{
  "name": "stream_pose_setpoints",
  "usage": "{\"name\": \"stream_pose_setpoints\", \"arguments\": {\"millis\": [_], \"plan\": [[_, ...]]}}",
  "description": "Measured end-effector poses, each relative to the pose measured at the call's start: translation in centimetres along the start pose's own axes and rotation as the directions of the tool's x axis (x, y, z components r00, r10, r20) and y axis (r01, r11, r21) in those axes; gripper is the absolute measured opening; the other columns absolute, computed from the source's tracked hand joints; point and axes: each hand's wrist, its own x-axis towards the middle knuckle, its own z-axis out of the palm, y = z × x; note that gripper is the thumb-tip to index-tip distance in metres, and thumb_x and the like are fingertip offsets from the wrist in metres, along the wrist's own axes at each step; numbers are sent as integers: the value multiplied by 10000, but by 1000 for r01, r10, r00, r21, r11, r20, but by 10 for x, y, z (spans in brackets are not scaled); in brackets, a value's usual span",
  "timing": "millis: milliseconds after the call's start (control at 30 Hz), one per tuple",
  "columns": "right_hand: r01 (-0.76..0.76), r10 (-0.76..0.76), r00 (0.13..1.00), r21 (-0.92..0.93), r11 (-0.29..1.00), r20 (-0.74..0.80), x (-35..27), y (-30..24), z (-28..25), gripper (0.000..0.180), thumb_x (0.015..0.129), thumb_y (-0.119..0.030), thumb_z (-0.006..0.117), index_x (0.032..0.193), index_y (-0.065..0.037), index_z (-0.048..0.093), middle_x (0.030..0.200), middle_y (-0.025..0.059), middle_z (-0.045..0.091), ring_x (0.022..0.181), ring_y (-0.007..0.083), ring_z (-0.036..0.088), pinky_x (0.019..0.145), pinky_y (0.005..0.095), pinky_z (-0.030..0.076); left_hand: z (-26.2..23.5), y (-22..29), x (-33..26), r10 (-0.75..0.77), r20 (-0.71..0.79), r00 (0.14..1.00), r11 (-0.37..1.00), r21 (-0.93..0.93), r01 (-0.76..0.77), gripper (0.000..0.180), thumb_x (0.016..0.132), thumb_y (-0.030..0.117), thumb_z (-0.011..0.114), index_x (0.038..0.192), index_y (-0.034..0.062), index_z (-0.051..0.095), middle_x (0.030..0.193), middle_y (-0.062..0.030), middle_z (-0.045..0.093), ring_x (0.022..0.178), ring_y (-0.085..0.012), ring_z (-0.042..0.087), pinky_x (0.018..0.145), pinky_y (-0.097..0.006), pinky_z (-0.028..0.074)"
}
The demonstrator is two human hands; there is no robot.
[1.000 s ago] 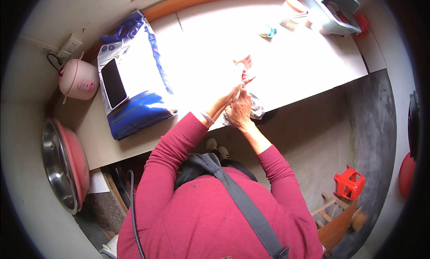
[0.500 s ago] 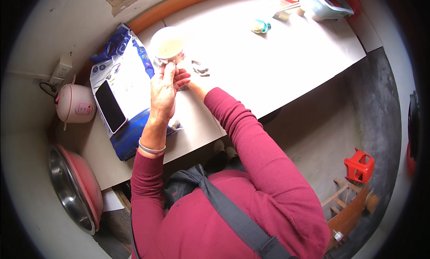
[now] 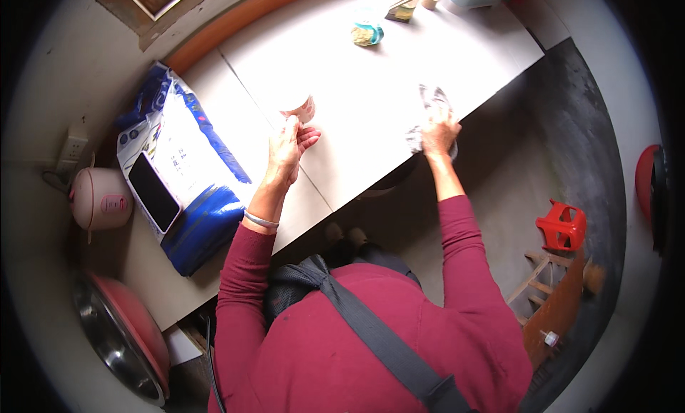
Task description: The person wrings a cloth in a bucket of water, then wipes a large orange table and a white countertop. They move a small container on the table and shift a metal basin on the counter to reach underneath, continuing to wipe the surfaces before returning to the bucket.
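Pinkish-white cup [image 3: 300, 107] sits on the pale counter [image 3: 371, 99], washed out by glare so its rim is hard to read. Left hand [image 3: 287, 147] touches its near side, fingers loosely together and curved; whether they actually clamp the cup I cannot tell. Right hand [image 3: 439, 134] presses flat, fingers closed down, on a crumpled grey-white cloth [image 3: 430, 113] at the counter's front edge, well apart from the cup. To do this well, I judge: steady the cup low on its body, keep the cloth bunched under the palm so it doesn't slide off the edge.

Cup looks smooth, rounded, hard. Cloth is soft, wrinkled, patterned. Counter is smooth, matte, with a thin seam running across.

Left of the cup: glossy blue-and-white sack [image 3: 178, 177], plump, with a flat black phone [image 3: 153, 192] lying on it. Further left, a rounded pink rice cooker [image 3: 100, 199]. Small jar [image 3: 367, 29] near the far edge. Red plastic stool [image 3: 564, 227] on the floor at right.
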Motion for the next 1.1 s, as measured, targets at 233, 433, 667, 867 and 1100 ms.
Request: {"name": "stream_pose_setpoints", "arguments": {"millis": [233, 433, 667, 867, 1100], "plan": [[-160, 151, 959, -17, 987, -240, 5, 143, -19, 224, 806, -177, 522, 964, -61, 629, 1014, 112, 582, 953, 319, 511, 849, 422, 420, 17, -18, 14, -14, 37, 999, 995, 98, 10, 316, 939, 289, 478, 844, -10, 519, 859, -161, 579, 745, -219, 624, 686, -287, 547], [399, -303, 899, 310, 863, -316, 23, -29, -27, 148, 678, -30, 510, 794, 39, 570, 841, 180, 563, 816, 331, 531, 746, 422, 440, 27, -19, 29, -4, 18, 1000, 986, 165, 1, 333, 945, 296, 481, 842, -19, 520, 826, -166, 596, 712, -217, 634, 663, -289, 553], [591, -616, 781, 430, 682, -97, 22, -110, 9, 215, 771, -231, 592, 930, -88, 612, 1084, 66, 569, 1105, 267, 474, 903, 453, 368, 30, -30, 44, 35, 14, 999, 983, 179, -37, 343, 948, 357, 489, 899, 19, 519, 856, -145, 609, 737, -200, 635, 655, -269, 542], [516, -579, 813, 390, 763, 57, 88, -17, 53, 246, 817, -262, 562, 1017, -134, 625, 1191, 46, 555, 1188, 264, 445, 993, 472, 315, 60, -36, 54, 60, -78, 995, 976, 214, -42, 356, 942, 349, 501, 942, -7, 516, 880, -164, 622, 759, -206, 637, 683, -277, 538], [335, -378, 912, 244, 910, 158, 215, 156, 104, 307, 829, -281, 524, 1098, -170, 623, 1264, 44, 535, 1222, 272, 425, 1031, 472, 289, 82, -53, 70, 74, -196, 978, 988, 150, -45, 264, 958, 312, 469, 864, 67, 497, 886, -168, 635, 778, -225, 644, 684, -282, 538]]}}
